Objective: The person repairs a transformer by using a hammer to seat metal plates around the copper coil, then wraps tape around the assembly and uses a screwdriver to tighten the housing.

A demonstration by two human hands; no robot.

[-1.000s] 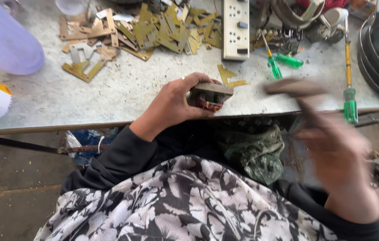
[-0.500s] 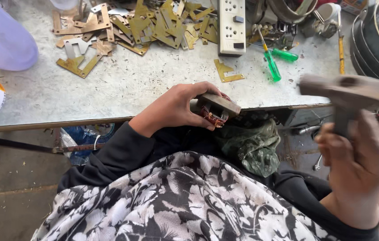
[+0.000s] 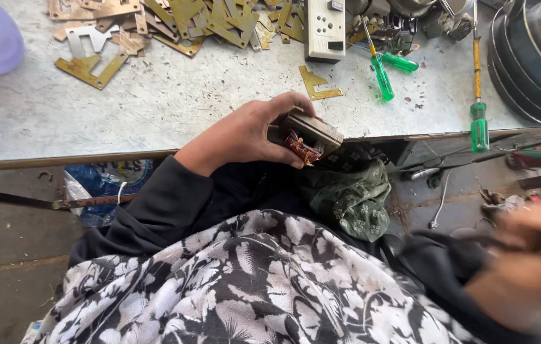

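The left hand [image 3: 245,134] is clenched around a small transformer [image 3: 305,135], a block of stacked plates with copper winding showing underneath, and braces it on the front edge of the bench [image 3: 156,95], partly hanging over the lip. The right hand [image 3: 525,261] is low at the right and badly blurred; whether it grips anything cannot be told. Loose brass-coloured plates [image 3: 187,19] lie heaped at the back of the bench, one more plate [image 3: 317,85] lies just beyond the transformer, and green-handled screwdrivers [image 3: 382,75] and a white socket strip [image 3: 326,28] lie further back. To do this step well, I would judge that the block needs to sit flat with more of its base on the bench, since it looks easy to tip at the lip. The fingers wrap close around its near end, so keeping them clear of the top face and off the winding seems wise, with a firm grip on the sides only
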